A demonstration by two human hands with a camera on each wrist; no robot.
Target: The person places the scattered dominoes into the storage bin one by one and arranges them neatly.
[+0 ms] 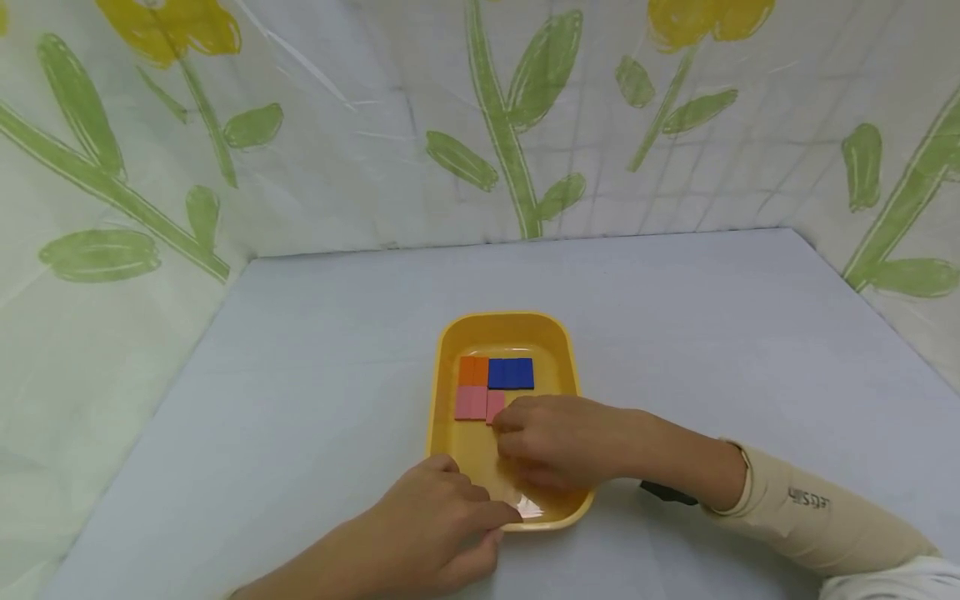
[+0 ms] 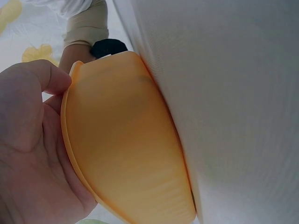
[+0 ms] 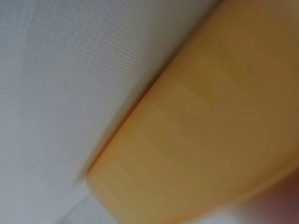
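A yellow plastic tray [image 1: 517,320] with rounded corners stands on the table. My left hand [image 1: 420,533] grips its near left rim; in the left wrist view the thumb of that hand [image 2: 42,140] lies at the edge of the tray [image 2: 126,135]. My right hand [image 1: 562,442] reaches inside, its curled fingertips at a small pink tile [image 1: 495,407], which they partly cover. Left of it, against the tile, lies a pink pair [image 1: 471,402]. Above sit orange tiles [image 1: 473,371] and a row of blue tiles [image 1: 511,373]. The right wrist view shows only the tray's outer wall [image 3: 201,126], blurred.
A pale cloth-covered table [image 1: 337,333] spreads around the tray. Behind it and at both sides hangs a whitish curtain [image 1: 337,183] with painted yellow flowers and green leaves. A black strap [image 1: 667,493] is at the right wrist, below a beige sleeve [image 1: 817,517].
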